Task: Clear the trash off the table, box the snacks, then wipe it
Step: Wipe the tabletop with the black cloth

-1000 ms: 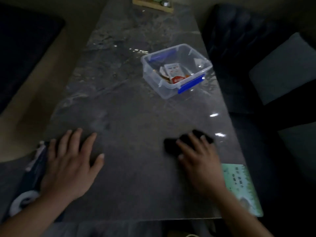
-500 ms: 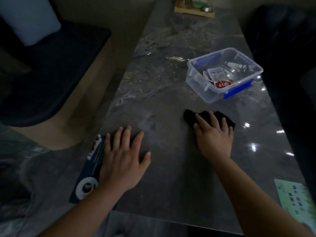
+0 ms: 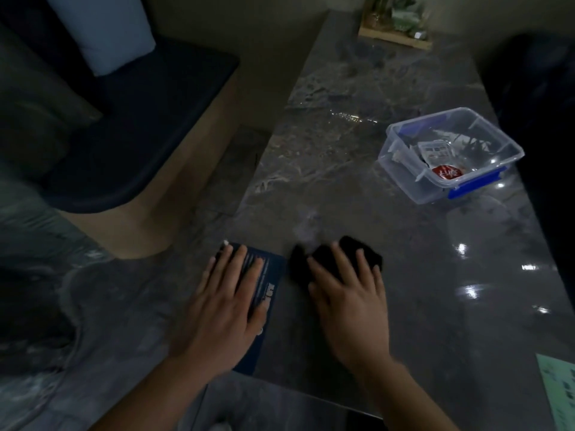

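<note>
My right hand (image 3: 350, 303) presses flat on a black cloth (image 3: 364, 255) near the front left of the grey marble table (image 3: 420, 290). Only the cloth's far edge shows past my fingers. My left hand (image 3: 227, 303) lies flat with spread fingers on a dark blue leaflet (image 3: 270, 275) at the table's left edge. A clear plastic box (image 3: 451, 157) with blue clips stands open at the far right, holding snack packets (image 3: 446, 172), one white and one red.
A green card (image 3: 560, 390) lies at the table's near right corner. A wooden tray with plants (image 3: 395, 35) sits at the far end. A dark bench with a pale cushion (image 3: 105, 32) is on the left, a dark sofa (image 3: 544, 98) on the right.
My right hand has slid the black cloth leftward across the table towards the leaflet. My left hand has shifted onto the blue leaflet. The view has swung left.
</note>
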Demonstrator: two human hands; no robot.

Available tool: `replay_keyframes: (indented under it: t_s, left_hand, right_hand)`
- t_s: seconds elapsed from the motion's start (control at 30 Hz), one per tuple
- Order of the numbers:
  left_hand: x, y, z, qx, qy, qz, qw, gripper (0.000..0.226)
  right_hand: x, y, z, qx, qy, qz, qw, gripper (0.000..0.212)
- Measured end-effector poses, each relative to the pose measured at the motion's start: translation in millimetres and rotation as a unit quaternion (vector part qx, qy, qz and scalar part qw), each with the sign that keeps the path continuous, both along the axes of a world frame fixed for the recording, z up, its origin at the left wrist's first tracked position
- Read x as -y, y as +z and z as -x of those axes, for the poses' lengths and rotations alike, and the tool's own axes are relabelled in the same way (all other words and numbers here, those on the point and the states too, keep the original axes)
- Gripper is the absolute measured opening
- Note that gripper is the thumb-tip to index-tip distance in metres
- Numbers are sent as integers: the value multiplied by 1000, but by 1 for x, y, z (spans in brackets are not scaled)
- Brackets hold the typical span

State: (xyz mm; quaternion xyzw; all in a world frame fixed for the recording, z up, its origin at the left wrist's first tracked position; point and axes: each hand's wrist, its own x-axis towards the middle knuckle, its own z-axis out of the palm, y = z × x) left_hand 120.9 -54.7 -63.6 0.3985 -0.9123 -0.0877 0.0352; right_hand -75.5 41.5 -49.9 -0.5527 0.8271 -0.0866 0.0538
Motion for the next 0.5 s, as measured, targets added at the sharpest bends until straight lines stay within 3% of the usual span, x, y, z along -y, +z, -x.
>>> replay_keyframes:
  t_s: [0.07, 0.13, 0.3, 0.33, 0.43, 0.5]
  left_hand:
    - [0, 1, 0, 7, -2, 4, 1000, 66]
    - [0, 3, 0, 8, 3, 5, 1000, 66]
    - [0, 3, 1, 2, 6, 4, 1000, 66]
    - [-1, 2, 0, 1, 4, 3, 1000, 66]
    - [0, 2, -1, -6, 4, -4, 1000, 66]
    - [0, 2, -1, -2, 3, -8, 1000, 67]
  right_hand:
    - [-39, 0, -14, -2, 107, -4, 994, 46]
    - [-44, 0, 11, -5, 131, -5, 991, 46]
    - [44, 4, 58, 27, -126, -31, 991, 47]
    - [49, 3, 45, 15, -112, -34, 993, 46]
    - [15, 0, -2, -14, 63, -10, 998, 47]
    - [-3, 2, 9, -10, 115, -24, 993, 48]
